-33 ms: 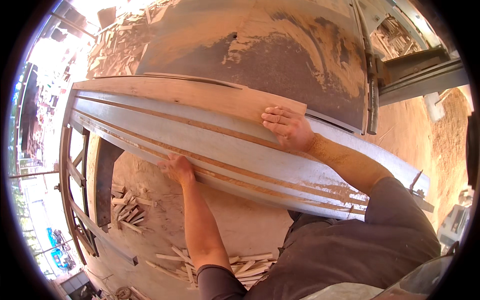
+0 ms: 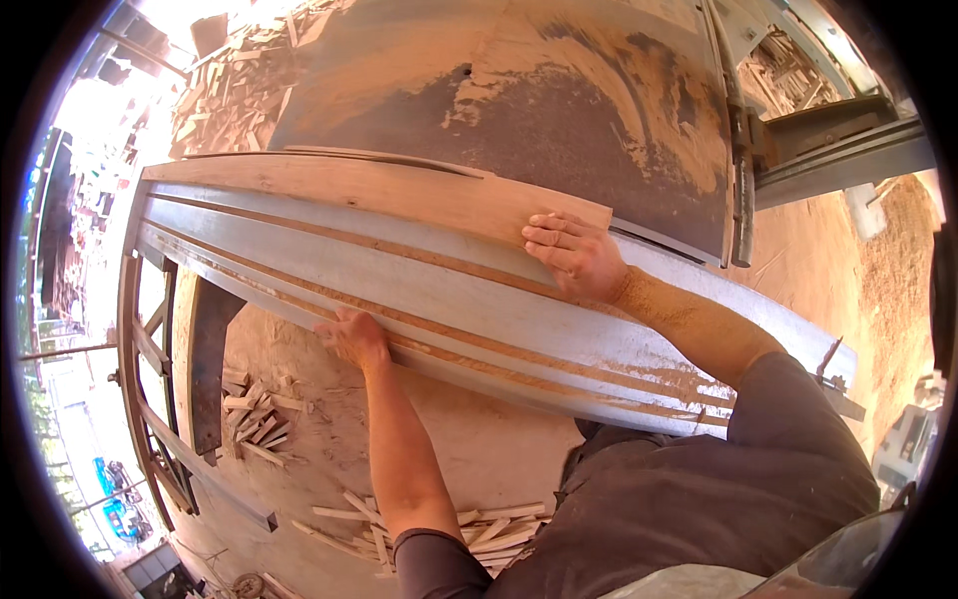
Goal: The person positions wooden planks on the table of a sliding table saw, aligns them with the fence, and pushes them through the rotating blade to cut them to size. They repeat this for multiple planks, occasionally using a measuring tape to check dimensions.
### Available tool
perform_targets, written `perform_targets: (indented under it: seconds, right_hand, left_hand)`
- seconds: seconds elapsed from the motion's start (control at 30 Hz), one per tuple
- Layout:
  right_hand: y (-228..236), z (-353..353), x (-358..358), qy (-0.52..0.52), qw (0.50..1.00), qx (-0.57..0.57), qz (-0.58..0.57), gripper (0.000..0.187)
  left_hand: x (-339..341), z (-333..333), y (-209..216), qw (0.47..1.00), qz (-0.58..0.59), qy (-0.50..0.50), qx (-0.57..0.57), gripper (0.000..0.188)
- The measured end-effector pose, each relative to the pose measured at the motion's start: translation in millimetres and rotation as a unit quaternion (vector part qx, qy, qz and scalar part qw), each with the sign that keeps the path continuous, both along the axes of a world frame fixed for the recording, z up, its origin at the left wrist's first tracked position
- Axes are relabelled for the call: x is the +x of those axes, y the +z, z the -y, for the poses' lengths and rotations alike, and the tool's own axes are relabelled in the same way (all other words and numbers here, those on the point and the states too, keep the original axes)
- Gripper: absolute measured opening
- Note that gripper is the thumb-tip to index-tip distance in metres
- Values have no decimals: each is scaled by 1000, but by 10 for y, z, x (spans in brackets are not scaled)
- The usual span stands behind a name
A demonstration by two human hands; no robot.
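A long, pale wooden board (image 2: 399,192) lies along the far side of a grey metal table (image 2: 479,283) with brown lengthwise grooves. My right hand (image 2: 577,258) is on the board near its right end, fingers bent together over its near edge and pointing left. Its thumb is hidden. Sawdust coats the right forearm. My left hand (image 2: 354,337) holds the near edge of the metal table, left of the middle, its fingers curled at the rim. That hand is apart from the board. A thin wooden strip (image 2: 389,158) runs along the board's far edge.
Beyond the board is a dark flat surface (image 2: 559,150) dusted with sawdust. A metal rail (image 2: 843,165) juts out at the right. Wood offcuts (image 2: 261,424) lie on the floor below, with more (image 2: 235,95) at the far left. A metal frame (image 2: 150,349) stands at the table's left end.
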State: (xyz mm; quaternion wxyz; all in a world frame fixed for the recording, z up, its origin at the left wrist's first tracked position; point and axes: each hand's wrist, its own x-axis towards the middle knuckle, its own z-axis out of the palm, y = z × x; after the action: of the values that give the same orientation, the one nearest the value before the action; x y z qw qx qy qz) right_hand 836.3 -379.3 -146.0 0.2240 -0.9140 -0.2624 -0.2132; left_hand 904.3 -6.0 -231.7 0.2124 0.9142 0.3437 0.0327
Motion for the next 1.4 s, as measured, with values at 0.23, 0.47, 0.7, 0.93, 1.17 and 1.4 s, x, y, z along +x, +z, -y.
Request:
perform_targets:
  seconds: [0.23,0.47,0.7,0.93,1.17,1.4]
  right_hand:
    - [73,-43,-15,10,1000,-17,-11,32]
    - [46,-160,43,8,1000,-3,-1,31]
    - [-18,-255,102,1,1000,3,14,29]
    - [-28,-360,177,-3,1000,1,14,27]
    - [-32,-479,268,-5,1000,4,12,27]
    - [-56,-583,349,-12,1000,3,11,26]
  left_hand:
    - [-46,71,179,999,10,27,-35,70]
    - [47,-80,194,997,-40,31,-64,75]
    - [130,-165,143,996,-34,27,-75,78]
    - [205,-212,242,994,-47,27,-96,78]
    - [305,-418,44,998,-37,23,-43,74]
    - [398,-530,8,998,-45,-15,-38,70]
